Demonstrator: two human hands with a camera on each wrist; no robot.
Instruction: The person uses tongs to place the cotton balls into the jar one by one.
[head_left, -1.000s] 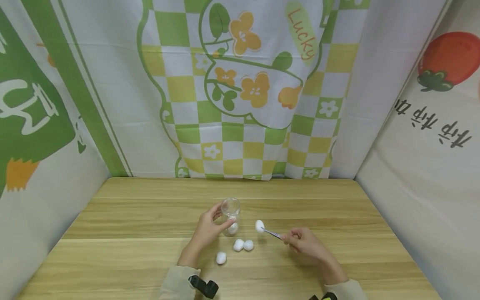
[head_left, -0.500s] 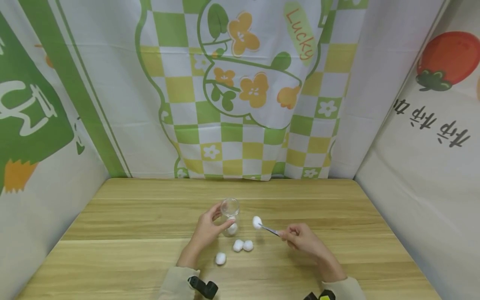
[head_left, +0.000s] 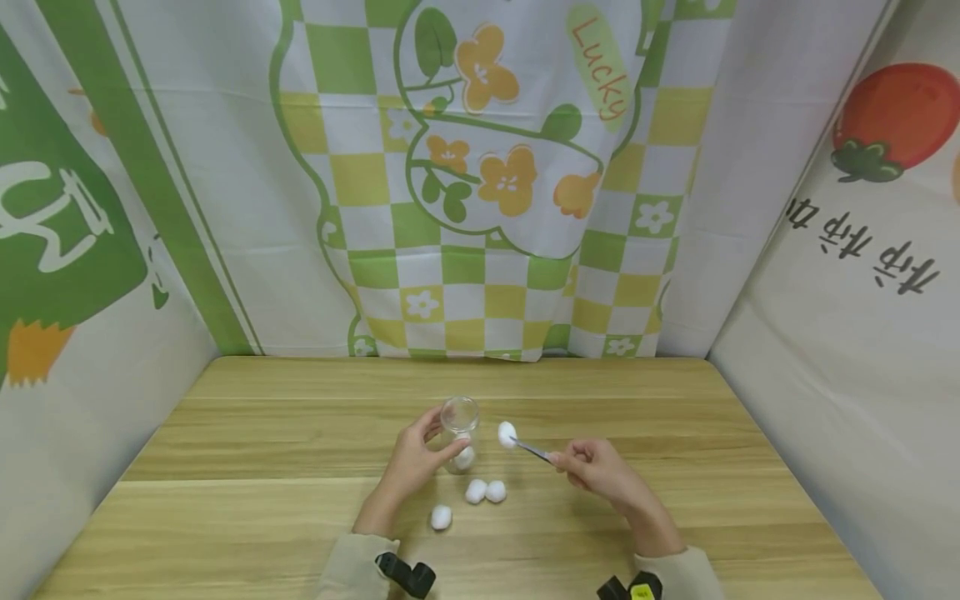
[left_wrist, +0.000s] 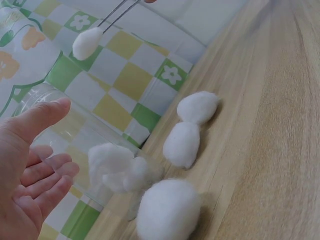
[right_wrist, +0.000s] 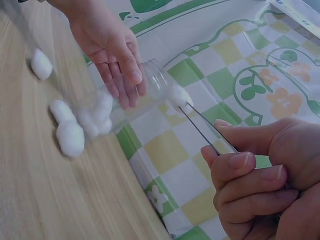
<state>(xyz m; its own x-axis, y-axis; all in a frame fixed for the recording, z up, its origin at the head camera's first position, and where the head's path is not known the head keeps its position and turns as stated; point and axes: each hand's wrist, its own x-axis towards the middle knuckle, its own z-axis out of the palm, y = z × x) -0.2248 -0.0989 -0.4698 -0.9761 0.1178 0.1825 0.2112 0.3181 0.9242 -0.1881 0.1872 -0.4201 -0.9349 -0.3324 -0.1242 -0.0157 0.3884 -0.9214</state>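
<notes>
My left hand (head_left: pixel 417 455) holds an upright clear jar (head_left: pixel 459 414) on the table, thumb on the near side and fingers behind. Several white cotton balls (right_wrist: pixel 96 116) sit in the jar's lower part. Between thumb and fingers my right hand (head_left: pixel 602 475) pinches metal tweezers (head_left: pixel 533 452). Their tips grip one cotton ball (head_left: pixel 507 434), raised just right of the jar's mouth in the head view. Two touching cotton balls (left_wrist: pixel 190 127) lie on the wood near the jar. Another cotton ball (head_left: pixel 441 517) rests apart, closer to my left wrist.
The wooden table (head_left: pixel 262 433) runs back to a green, white and yellow checked curtain (head_left: pixel 465 287). Pale printed cloth (head_left: pixel 847 358) hangs along the right side, with more on the left. Black devices are strapped over both sleeves.
My right hand has moved left and away from me, carrying the tweezers and cotton ball closer to the jar's mouth. My left hand and the jar have stayed in place.
</notes>
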